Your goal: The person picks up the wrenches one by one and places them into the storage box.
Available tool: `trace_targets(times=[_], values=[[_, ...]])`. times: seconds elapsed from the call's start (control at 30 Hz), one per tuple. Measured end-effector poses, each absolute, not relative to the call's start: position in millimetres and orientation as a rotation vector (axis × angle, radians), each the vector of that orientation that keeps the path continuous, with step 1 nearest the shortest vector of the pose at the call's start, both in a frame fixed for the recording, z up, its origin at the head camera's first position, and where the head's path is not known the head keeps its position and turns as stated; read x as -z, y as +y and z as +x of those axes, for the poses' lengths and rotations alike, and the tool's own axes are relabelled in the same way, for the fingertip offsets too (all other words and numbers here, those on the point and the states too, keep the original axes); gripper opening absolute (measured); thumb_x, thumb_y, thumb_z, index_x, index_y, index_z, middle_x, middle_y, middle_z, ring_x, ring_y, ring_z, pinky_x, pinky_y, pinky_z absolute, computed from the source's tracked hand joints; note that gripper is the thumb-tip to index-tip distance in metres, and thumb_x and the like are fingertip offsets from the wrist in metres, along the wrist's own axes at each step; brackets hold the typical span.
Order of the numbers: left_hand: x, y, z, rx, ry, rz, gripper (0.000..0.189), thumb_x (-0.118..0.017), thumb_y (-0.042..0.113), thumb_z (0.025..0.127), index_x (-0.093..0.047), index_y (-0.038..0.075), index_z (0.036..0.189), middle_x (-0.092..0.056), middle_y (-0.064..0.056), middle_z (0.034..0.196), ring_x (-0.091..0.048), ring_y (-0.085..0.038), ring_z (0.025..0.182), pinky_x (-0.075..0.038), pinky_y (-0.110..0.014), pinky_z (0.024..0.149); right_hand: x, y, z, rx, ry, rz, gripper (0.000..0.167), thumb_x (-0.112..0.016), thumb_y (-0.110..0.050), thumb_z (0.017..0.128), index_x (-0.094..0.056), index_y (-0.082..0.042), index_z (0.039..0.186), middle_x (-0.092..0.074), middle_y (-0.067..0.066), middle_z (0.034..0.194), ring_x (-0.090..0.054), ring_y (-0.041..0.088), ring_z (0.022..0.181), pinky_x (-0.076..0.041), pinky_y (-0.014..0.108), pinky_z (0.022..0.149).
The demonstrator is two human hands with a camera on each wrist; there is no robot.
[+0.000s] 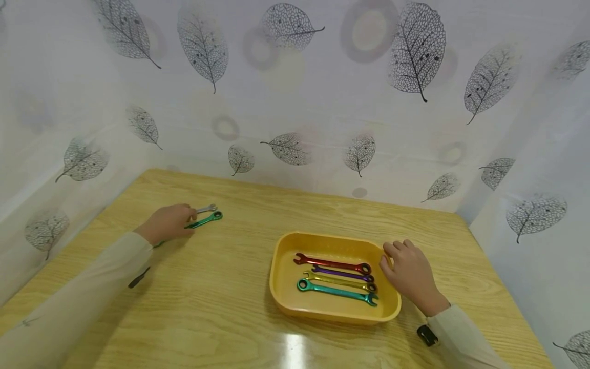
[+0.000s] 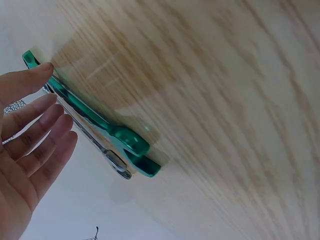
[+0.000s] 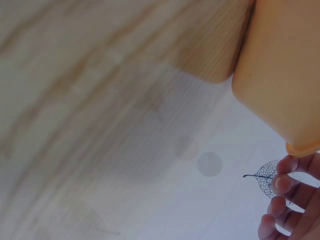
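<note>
At the table's left, my left hand (image 1: 171, 223) reaches over a green combination wrench (image 1: 208, 220) and a silver wrench (image 1: 207, 208) lying side by side. In the left wrist view its thumb lies against the green wrench (image 2: 82, 107), while the other fingers are extended near the silver wrench (image 2: 92, 135). Another green end shows beside the first; whether it is a second wrench I cannot tell. My right hand (image 1: 410, 274) pinches the right rim of a yellow tray (image 1: 276, 287). Inside lie a red wrench (image 1: 332, 263), a purple wrench (image 1: 343, 273), a yellow wrench (image 1: 338, 281) and a teal wrench (image 1: 336, 291).
The wood-grain table (image 1: 207, 307) meets a leaf-printed white cloth (image 1: 295, 102) at its back and sides. Near the right sleeve shows a small black object (image 1: 427, 335), and a dark strap-like piece (image 1: 139, 277) hangs by the left sleeve.
</note>
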State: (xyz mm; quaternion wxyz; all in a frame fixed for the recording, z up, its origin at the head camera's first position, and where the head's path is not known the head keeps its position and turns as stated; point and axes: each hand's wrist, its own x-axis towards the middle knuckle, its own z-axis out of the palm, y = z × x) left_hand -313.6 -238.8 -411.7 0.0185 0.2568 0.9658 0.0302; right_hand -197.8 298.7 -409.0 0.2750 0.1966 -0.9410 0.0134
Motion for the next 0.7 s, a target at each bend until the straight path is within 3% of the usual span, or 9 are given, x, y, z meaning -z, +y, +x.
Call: trace_targets(times=[0.4,0.7], values=[[413,-250,-309,-0.269,2.956,0.700,0.032,-0.071,0.022,0.081,-0.064,-0.003,0.101,-0.063,-0.009,0.087,-0.059,-0.015,0.074,-0.051,-0.038,0.069,406,297,-196,-0.038,-2.550,0.521,0.018,-0.063,-0.009,0.078,-0.048,-0.011,0.069,-0.033,-0.002,0.058,-0.023,0.014,0.057,-0.023,0.026,0.057],[413,-259,-305,-0.448,2.906,0.665,0.025,-0.072,0.014,0.080,-0.065,-0.004,0.096,-0.066,-0.010,0.088,-0.062,-0.021,0.080,-0.052,-0.041,0.074,406,297,-197,-0.037,-2.537,0.532,0.017,-0.063,-0.009,0.078,-0.049,-0.010,0.070,-0.034,-0.002,0.058,-0.023,0.014,0.056,-0.023,0.026,0.056]])
